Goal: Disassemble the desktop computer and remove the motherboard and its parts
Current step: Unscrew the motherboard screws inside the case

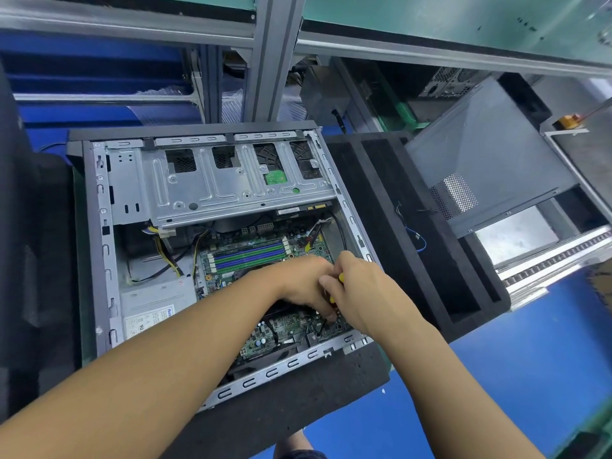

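Now the open computer case point(99, 246) lies flat on a black foam pad point(414, 226) on the blue table point(496, 376); the motherboard point(251, 256) sits in its floor, from centre towards 5 o'clock; the metal drive cage point(205, 183) fills the case's 12 o'clock end; both hands meet over the board's 3 o'clock edge; the right hand point(364, 293) is curled tight round a yellow-handled screwdriver point(341, 277) pointing down at the board; the left hand point(298, 283) is curled beside it, fingertips by the shaft, though whether they pinch it I cannot tell; a grey side panel point(490, 160) lies at 2 o'clock, apart from the case.
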A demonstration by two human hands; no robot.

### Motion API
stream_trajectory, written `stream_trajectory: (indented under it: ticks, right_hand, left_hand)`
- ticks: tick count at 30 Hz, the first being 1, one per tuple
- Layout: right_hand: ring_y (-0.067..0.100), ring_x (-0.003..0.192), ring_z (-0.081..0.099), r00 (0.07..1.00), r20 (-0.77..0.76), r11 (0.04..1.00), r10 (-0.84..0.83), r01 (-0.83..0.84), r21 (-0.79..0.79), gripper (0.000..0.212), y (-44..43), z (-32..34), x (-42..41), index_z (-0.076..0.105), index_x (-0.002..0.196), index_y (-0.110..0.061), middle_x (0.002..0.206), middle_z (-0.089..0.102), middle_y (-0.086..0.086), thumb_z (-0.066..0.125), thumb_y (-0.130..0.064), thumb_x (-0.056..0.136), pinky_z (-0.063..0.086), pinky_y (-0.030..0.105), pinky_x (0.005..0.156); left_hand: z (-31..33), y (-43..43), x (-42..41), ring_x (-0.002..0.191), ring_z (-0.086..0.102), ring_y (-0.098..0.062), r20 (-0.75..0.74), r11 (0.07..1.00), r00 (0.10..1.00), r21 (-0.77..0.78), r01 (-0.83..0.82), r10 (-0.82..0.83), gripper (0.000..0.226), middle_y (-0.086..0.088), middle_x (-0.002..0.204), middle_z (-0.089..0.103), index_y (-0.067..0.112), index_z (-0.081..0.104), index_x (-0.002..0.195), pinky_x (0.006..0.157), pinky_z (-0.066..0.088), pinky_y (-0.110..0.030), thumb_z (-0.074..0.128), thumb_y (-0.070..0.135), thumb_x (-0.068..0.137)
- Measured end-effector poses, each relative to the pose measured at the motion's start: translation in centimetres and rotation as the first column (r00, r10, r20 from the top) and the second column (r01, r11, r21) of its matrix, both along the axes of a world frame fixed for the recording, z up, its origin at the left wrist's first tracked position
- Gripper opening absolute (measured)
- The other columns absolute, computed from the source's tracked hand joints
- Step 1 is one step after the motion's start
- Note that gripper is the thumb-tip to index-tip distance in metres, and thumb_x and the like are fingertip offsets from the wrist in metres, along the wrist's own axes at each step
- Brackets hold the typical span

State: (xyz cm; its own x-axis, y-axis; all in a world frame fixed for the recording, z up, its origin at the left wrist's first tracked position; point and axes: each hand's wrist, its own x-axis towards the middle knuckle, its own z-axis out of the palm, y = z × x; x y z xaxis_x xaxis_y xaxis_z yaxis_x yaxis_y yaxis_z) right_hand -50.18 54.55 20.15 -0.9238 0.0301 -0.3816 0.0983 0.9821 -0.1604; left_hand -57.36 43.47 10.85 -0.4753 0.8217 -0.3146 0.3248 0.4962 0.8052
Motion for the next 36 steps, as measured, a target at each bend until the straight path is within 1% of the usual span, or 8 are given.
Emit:
stream_trajectory:
  ticks: [3, 9, 13, 16, 22, 25, 31, 36]
  right_hand:
    - [0.021, 0.068, 0.05, 0.998, -0.019, 0.998, -0.057, 0.058, 0.032, 0.024, 0.0, -0.1, -0.2, 0.048, 0.103, -0.016, 0.082, 0.049, -0.002, 0.049, -0.039, 0.101, 0.036, 0.031, 0.054]
    - [0.022, 0.079, 0.051, 1.0, 0.004, 1.0, -0.019, 0.019, -0.02, 0.012, 0.2, 0.0, -0.1, 0.052, 0.107, -0.009, 0.105, 0.059, 0.007, 0.048, -0.017, 0.099, 0.042, 0.031, 0.065]
    - [0.02, 0.076, 0.049, 1.0, -0.025, 1.0, 0.002, -0.002, 0.005, 0.01, 0.2, -0.1, 0.3, 0.054, 0.102, -0.009, 0.099, 0.057, 0.004, 0.047, -0.017, 0.1, 0.04, 0.03, 0.063]
    - [0.021, 0.078, 0.049, 0.999, -0.047, 1.0, -0.015, 0.014, -0.013, 0.008, 0.2, 0.2, 0.1, 0.054, 0.097, -0.01, 0.094, 0.052, 0.001, 0.048, -0.016, 0.098, 0.039, 0.03, 0.063]
    - [0.027, 0.084, 0.057, 0.998, -0.067, 1.0, -0.018, 0.018, 0.004, 0.011, 0.2, 1.2, -0.5, 0.058, 0.098, -0.007, 0.1, 0.059, 0.006, 0.048, -0.013, 0.096, 0.044, 0.033, 0.064]
    - [0.028, 0.081, 0.058, 0.996, -0.078, 0.999, -0.035, 0.035, -0.006, 0.011, 0.2, 1.6, -0.7, 0.06, 0.097, -0.006, 0.098, 0.061, 0.008, 0.05, -0.011, 0.095, 0.046, 0.033, 0.063]
    - [0.025, 0.079, 0.054, 0.968, -0.227, 0.994, -0.105, 0.095, -0.055, 0.011, 1.3, 2.9, -1.1, 0.057, 0.09, -0.01, 0.094, 0.058, 0.004, 0.049, -0.015, 0.095, 0.042, 0.034, 0.065]
    - [0.023, 0.083, 0.051, 0.889, -0.392, 0.97, -0.235, 0.186, -0.159, 0.016, 1.8, 3.0, -1.5, 0.055, 0.09, -0.008, 0.094, 0.056, 0.005, 0.044, -0.017, 0.099, 0.045, 0.039, 0.072]
  left_hand:
    - [0.1, -0.1, 0.1, 0.09, 0.063, -0.016, -0.003, 1.0, 1.0, 0.014, -0.007, 0.007, 0.044, 0.007, 0.099, 0.069, 0.024, 0.066, 0.1, 0.08, 0.053, -0.036, 0.089, 0.039, 0.065]
    - [0.2, -0.3, -0.3, 0.085, 0.064, -0.012, 0.03, 1.0, 1.0, 0.012, 0.008, -0.009, 0.04, 0.004, 0.1, 0.068, 0.029, 0.059, 0.101, 0.072, 0.053, -0.026, 0.083, 0.017, 0.071]
    - [-0.1, -0.3, -0.1, 0.109, 0.058, -0.024, -0.042, 0.994, 0.996, -0.082, 0.075, -0.078, 0.055, -0.003, 0.125, 0.059, 0.018, 0.054, 0.125, 0.092, 0.052, -0.045, 0.056, -0.009, 0.078]
    - [-0.4, -0.2, -0.1, 0.098, 0.057, -0.025, -0.118, 0.997, 0.992, -0.065, 0.033, -0.041, 0.041, -0.005, 0.109, 0.058, 0.012, 0.059, 0.106, 0.087, 0.05, -0.047, 0.05, -0.014, 0.076]
    - [-0.7, -0.1, -0.1, 0.074, 0.049, -0.011, -0.181, 0.999, 0.983, -0.037, 0.022, -0.028, 0.04, 0.012, 0.08, 0.049, 0.03, 0.044, 0.075, 0.061, 0.036, -0.018, 0.052, -0.009, 0.079]
    - [-0.7, -0.1, -0.3, 0.071, 0.047, -0.005, -0.164, 0.999, 0.986, -0.042, 0.03, -0.036, 0.043, 0.013, 0.08, 0.049, 0.033, 0.041, 0.07, 0.059, 0.033, -0.016, 0.053, -0.007, 0.079]
    - [0.0, -0.2, -0.2, 0.087, 0.055, -0.017, -0.135, 0.99, 0.982, -0.079, 0.121, -0.131, 0.032, 0.005, 0.099, 0.05, 0.022, 0.05, 0.103, 0.067, 0.047, -0.028, 0.066, 0.01, 0.079]
    - [-0.1, -0.4, -0.3, 0.097, 0.06, -0.02, -0.082, 0.997, 0.995, -0.05, 0.057, -0.061, 0.052, -0.002, 0.109, 0.059, 0.014, 0.052, 0.122, 0.082, 0.054, -0.039, 0.074, 0.033, 0.078]
